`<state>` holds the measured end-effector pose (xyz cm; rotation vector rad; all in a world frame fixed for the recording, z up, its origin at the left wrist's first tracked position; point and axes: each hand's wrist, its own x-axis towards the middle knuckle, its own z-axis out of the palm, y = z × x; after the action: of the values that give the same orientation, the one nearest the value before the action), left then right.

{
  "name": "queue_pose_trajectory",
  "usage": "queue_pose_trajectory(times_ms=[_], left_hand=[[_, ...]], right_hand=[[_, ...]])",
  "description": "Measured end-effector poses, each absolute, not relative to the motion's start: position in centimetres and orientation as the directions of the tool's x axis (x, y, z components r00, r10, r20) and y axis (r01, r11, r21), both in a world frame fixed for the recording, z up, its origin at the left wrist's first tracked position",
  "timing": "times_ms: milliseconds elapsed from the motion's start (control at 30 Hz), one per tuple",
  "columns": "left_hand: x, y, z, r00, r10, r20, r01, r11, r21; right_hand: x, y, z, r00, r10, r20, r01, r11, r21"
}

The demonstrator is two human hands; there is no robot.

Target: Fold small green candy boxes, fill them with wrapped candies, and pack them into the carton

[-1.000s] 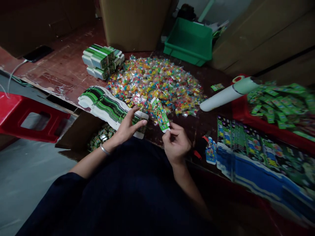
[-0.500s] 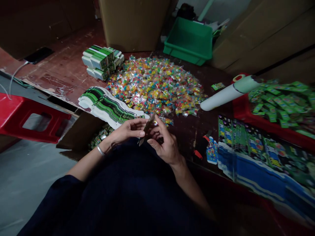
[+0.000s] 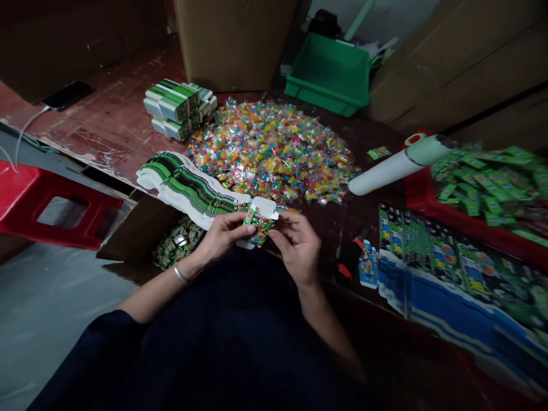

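Near the candy heap, a carton is pinched by the left hand, the grip of the right hand unclear; shaping seems underway, flap-folding called for.

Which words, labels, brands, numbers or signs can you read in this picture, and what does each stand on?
None can be read with certainty.
Small carton in the left hand: colourful print, too small.
Blue carton: print too small.
Flat printed pieces at right: yellow marks like lettering, blurred.
Green packs: print blurred.
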<state>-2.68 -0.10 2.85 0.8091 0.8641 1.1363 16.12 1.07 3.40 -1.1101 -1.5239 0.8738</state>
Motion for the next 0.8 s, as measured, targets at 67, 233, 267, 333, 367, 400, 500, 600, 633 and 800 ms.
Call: queue_pose_trajectory(times_ms=[67, 233, 267, 333, 367, 400, 500, 600, 633, 800], left_hand=[[-2.0, -0.3, 2.6, 0.068, 0.986, -0.152, -0.418, 0.166, 0.893], [-1.7, -1.0, 2.2, -0.102, 0.995, -0.024, -0.270, -0.005, 0.963], [-1.9, -1.0, 2.3, -0.070, 0.998, -0.001, -0.231, -0.016, 0.973], [-2.4, -0.9, 2.4, 0.022, 1.000, 0.018, -0.183, -0.013, 0.983], [-2.7, -0.7, 2.5, 0.064, 0.998, 0.015, -0.179, -0.003, 0.984], [-2.9, -0.6, 2.6, 0.103, 0.995, 0.007, -0.188, 0.012, 0.982], [-3.3, -0.1, 2.7, 0.232, 0.972, -0.024, -0.241, 0.081, 0.967], [-3.2, 0.0, 2.5, 0.280, 0.960, -0.025, -0.257, 0.100, 0.961], [-3.1, -0.1, 2.4, 0.253, 0.967, -0.012, -0.266, 0.082, 0.961], [-2.7, -0.2, 2.3, 0.128, 0.991, 0.029, -0.323, 0.014, 0.946]], right_hand=[[15.3, 0.5, 2.3, -0.035, 0.953, 0.301, 0.216, 0.302, -0.929], [13.9, 0.6, 1.1, 0.051, 0.914, 0.402, 0.216, 0.383, -0.898], [13.8, 0.7, 1.1, 0.050, 0.901, 0.431, 0.226, 0.411, -0.883], [13.8, 0.9, 1.0, 0.042, 0.881, 0.472, 0.259, 0.446, -0.856], [13.8, 1.0, 0.9, 0.034, 0.878, 0.478, 0.276, 0.452, -0.848], [13.9, 1.1, 0.9, 0.019, 0.879, 0.477, 0.288, 0.452, -0.844], [14.3, 1.4, 1.0, -0.032, 0.877, 0.479, 0.304, 0.465, -0.832], [14.4, 1.8, 1.1, -0.059, 0.866, 0.497, 0.285, 0.492, -0.823], [14.3, 2.0, 1.2, -0.048, 0.869, 0.493, 0.254, 0.488, -0.835], [13.8, 2.5, 2.1, -0.026, 0.919, 0.393, 0.015, 0.394, -0.919]])
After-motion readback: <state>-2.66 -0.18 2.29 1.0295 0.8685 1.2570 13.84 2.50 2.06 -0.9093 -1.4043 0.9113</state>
